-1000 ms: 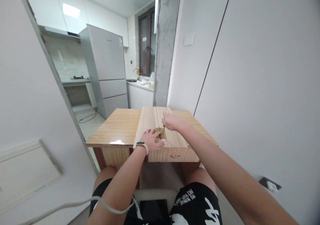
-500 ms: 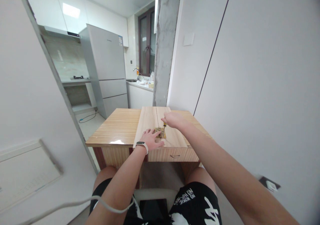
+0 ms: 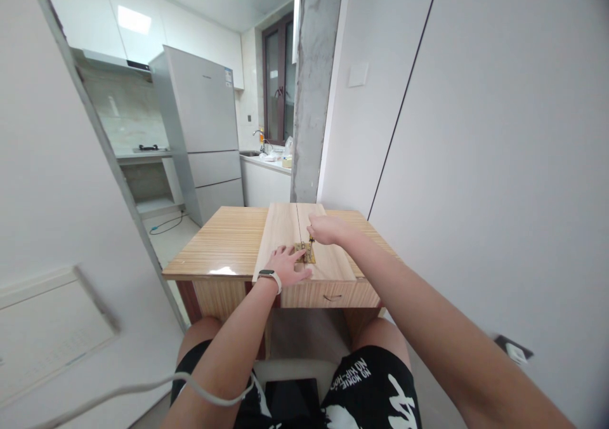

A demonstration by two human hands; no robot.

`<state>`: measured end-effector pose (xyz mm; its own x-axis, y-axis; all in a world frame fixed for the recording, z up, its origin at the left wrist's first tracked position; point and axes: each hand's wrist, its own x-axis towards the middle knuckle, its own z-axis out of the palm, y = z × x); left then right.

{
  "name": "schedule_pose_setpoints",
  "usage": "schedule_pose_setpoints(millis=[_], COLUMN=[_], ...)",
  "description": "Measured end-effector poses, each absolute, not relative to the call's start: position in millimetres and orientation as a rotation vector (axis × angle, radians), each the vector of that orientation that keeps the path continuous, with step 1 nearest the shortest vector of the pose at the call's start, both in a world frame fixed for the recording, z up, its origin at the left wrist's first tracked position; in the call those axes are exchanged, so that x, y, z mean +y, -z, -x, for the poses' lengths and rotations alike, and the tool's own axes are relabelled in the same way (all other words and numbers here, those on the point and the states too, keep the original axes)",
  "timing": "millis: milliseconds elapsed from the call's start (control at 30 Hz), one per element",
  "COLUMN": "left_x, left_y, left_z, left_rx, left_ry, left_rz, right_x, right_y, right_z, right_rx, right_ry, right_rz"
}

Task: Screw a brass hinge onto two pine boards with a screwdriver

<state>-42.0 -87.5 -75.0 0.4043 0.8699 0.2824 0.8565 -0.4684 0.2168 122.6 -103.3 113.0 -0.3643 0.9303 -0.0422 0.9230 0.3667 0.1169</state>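
A brass-coloured hinge (image 3: 309, 256) lies across the seam between two pale wooden boards (image 3: 280, 226) on the desk. My left hand (image 3: 288, 266), with a watch on its wrist, rests with fingers spread over the hinge's left part and the board. In my closed right hand (image 3: 327, 229) is a screwdriver (image 3: 311, 246) with a yellow and black handle. It stands nearly upright, its shaft pointing down at the right part of the hinge. Any screw under the tip is too small to make out.
The striped wooden desk (image 3: 223, 238) has a drawer handle (image 3: 332, 297) at its front. A pale cable (image 3: 200, 391) crosses in front of my left forearm. A dark flat object (image 3: 291, 398) sits between my legs. Beyond the desk stands a grey refrigerator (image 3: 204, 112); a white wall (image 3: 476, 131) rises at right.
My right hand has turned and shifted slightly left with the screwdriver. My left hand stays in place on the hinge and board.
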Motion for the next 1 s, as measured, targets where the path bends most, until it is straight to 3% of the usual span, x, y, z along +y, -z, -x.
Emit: schedule_pose_setpoints(millis=[433,733,1000], left_x=[-88,-89,-88], left_y=[74,69,75], left_z=[40,39,41], left_rx=[1.599,1.609,1.594], left_ry=[-0.562,-0.533,-0.573], left_rz=[-2.588,-2.574,-2.58], right_x=[-86,-89,-97], right_y=[-94,-85,-104], right_z=[-123,-122,-123], right_rx=[2.488,2.594,2.509], right_ry=[-0.305,-0.399,-0.18], right_rz=[-1.901,-1.74,-1.724])
